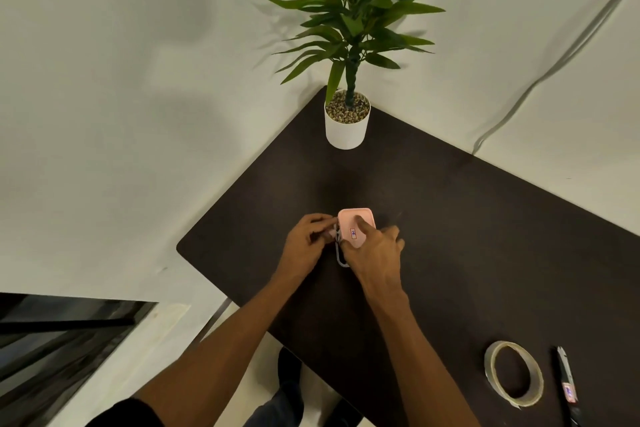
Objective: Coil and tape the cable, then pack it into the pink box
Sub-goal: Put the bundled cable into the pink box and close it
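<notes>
Room: pale wall and floor behind a dark table (450,236), with a potted plant (347,121) at the far corner.
Box: the pink box (356,226) lies on the table, lid on top.
Right hand: the right hand (375,253) grasps the box, thumb on the lid.
Left hand: the left hand (306,241) pinches the cable (341,258) at the box's left edge.
Cable: a grey loop sticks out just below the box.
Advice: I think it is better to tuck the loop fully inside before pressing the lid, otherwise it may be pinched.
Unused: tape roll (514,378) and cutter (568,388) lie well apart, near right.
</notes>
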